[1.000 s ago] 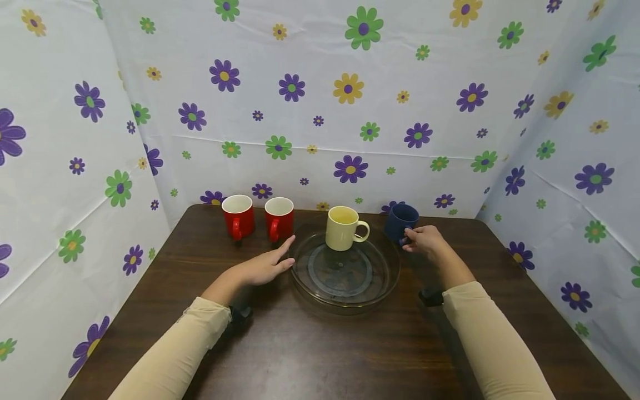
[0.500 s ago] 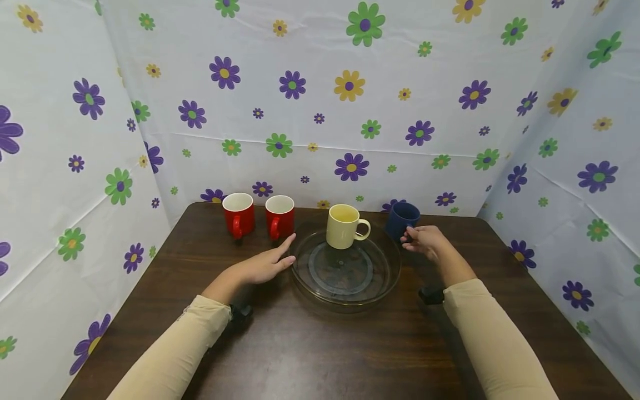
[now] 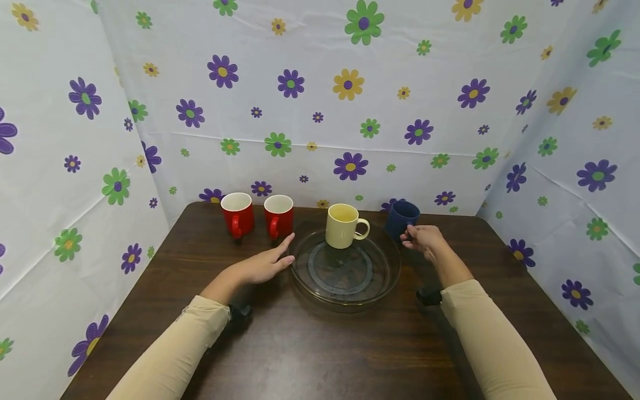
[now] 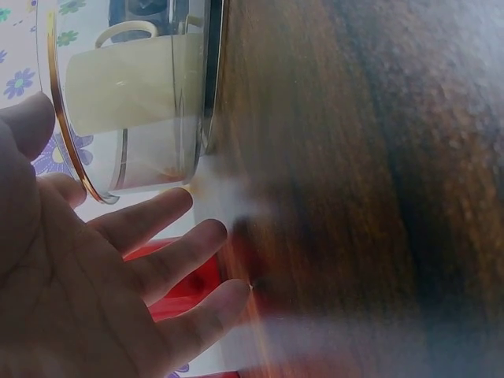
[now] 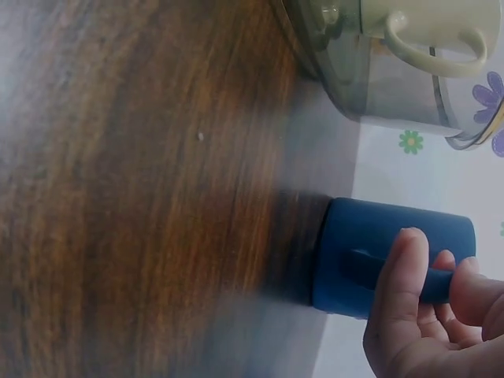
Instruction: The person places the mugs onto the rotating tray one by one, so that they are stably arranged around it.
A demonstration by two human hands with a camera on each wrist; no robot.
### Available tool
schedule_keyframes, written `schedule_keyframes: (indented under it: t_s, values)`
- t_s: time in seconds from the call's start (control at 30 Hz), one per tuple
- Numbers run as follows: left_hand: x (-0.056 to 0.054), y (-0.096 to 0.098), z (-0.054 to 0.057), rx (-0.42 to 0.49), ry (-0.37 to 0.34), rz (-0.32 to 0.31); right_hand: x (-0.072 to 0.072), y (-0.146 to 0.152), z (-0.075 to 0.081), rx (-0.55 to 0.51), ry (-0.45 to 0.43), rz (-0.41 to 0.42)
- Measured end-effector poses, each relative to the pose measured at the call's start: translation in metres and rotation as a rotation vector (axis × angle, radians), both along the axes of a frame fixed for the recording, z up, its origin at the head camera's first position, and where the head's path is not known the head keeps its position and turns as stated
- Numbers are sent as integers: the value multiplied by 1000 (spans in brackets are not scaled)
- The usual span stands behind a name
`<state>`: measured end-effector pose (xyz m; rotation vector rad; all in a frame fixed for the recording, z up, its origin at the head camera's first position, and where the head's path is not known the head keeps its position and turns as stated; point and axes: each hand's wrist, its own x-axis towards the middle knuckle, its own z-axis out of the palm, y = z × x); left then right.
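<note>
A clear round glass dish (image 3: 345, 303) sits mid-table, raised a little on a base, with a cream-yellow mug (image 3: 341, 228) upright at its far side. My left hand (image 3: 260, 268) is at the dish's left rim, fingers straight and spread; the left wrist view shows the thumb (image 4: 27, 126) close to the rim, though contact is hard to tell. To the right of the dish, my right hand (image 3: 424, 241) grips the handle of a blue mug (image 5: 394, 228), which stands upright on the table. The fingers curl round that handle in the right wrist view.
Two red mugs, one at the far left (image 3: 237, 214) and one nearer the dish (image 3: 279, 215), stand with handles toward me. Flower-patterned cloth (image 3: 300, 66) hangs behind and at both sides of the dark wooden table (image 3: 320, 350).
Both hands and all the mugs stay where they were. Only the head view has shifted slightly.
</note>
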<state>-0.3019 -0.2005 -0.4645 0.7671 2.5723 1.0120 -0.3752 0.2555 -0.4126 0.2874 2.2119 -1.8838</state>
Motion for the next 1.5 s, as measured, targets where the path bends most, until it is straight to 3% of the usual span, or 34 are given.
schedule_keyframes:
  t_s: [0.03,0.13,0.23,0.3,0.37,0.43,0.47,0.53,0.67,0.73,0.8,0.93,1.0,1.07,1.2,1.27,1.37,1.5]
  values:
    - [0,0,1,-7,-3,4,0,0,-1,4,6,-3]
    - [14,7,19,-9,-40,30,0,1,-2,17,18,-5]
    - [1,3,-1,-9,-58,47,1,1,-2,21,32,-1]
    - [-6,-1,-11,-2,-33,34,1,0,0,17,42,0]
    - [-9,-3,-14,22,-40,25,2,-1,3,15,57,1]
    - [8,2,9,36,-46,14,2,-3,6,15,67,4]
    - [12,4,15,26,-43,14,3,-3,7,17,68,3]
    - [14,4,17,25,-52,22,4,-4,10,24,67,5]
    - [1,-3,-8,12,-27,30,6,-5,12,31,62,8]
    - [0,-3,-10,22,-40,43,7,-6,13,27,69,16]
    - [4,0,-3,24,-44,49,7,-6,15,26,79,18]
    - [23,9,25,11,-72,48,7,-5,18,19,102,23]
    - [25,10,29,19,-83,42,7,-5,19,20,105,17]
    - [15,6,15,24,-74,43,7,-5,21,18,106,18]
    - [-19,-7,-33,51,-49,40,8,-4,24,29,100,13]
    - [-31,-11,-49,54,-35,37,10,-4,25,42,98,12]
    - [-18,-7,-31,41,-5,6,10,-3,26,54,98,6]
    - [11,3,15,49,-28,-10,9,-2,30,67,100,0]
